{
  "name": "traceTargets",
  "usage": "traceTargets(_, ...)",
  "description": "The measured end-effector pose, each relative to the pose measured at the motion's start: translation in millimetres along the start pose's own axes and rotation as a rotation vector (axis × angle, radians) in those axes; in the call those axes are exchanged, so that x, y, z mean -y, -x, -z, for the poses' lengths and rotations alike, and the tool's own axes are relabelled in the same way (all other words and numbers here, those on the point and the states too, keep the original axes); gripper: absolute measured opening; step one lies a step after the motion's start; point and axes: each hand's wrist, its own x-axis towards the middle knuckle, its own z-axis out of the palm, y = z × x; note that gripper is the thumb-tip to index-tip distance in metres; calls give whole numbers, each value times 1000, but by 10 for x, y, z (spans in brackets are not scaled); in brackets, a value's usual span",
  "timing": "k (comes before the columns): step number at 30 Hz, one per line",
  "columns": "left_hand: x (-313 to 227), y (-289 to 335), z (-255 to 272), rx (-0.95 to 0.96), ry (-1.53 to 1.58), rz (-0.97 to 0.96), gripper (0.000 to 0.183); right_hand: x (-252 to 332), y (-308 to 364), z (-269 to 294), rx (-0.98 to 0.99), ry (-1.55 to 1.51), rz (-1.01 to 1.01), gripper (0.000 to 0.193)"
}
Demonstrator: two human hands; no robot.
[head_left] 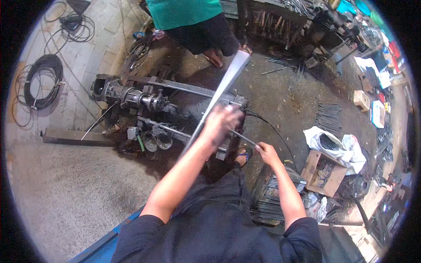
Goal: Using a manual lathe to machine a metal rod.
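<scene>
My right hand [266, 154] is closed round the near end of a thin metal rod [243, 137]. The rod slants up and left toward the right end of a threading-type machine [144, 100], where my left hand [223, 122] is. Motion smears my left hand, so its fingers and any grip cannot be made out. Beside it, a long pale bar-like shape [228, 81], also blurred, slants across the machine's two rails. The machine's chuck-like head [151, 103] sits on the left, with dark wet-looking residue around it.
Another person's legs [197, 37] stand beyond the machine. Right of me are a stack of metal rods [269, 201], a cardboard box [322, 173], a white sack [333, 144] and a row of dark rods [329, 117]. A coiled black cable [44, 83] lies far left.
</scene>
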Motion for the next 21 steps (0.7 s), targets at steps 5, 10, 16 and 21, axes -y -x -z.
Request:
traceTargets(5,-223,6,139,-107,231,-17,73,-338,758,105,357,-1209,-493,27)
traceTargets(10,-113,338,-52,19,-568,-328,29,-253,1600,372,161,-1471,-430,29)
traceTargets(16,523,794,-195,249,-667,-135,25,133,1877,451,-174,-1691,-212,30)
traceTargets(21,711,771,-620,486,-886,-151,39,632,1759,318,-348,-1698,-166,23)
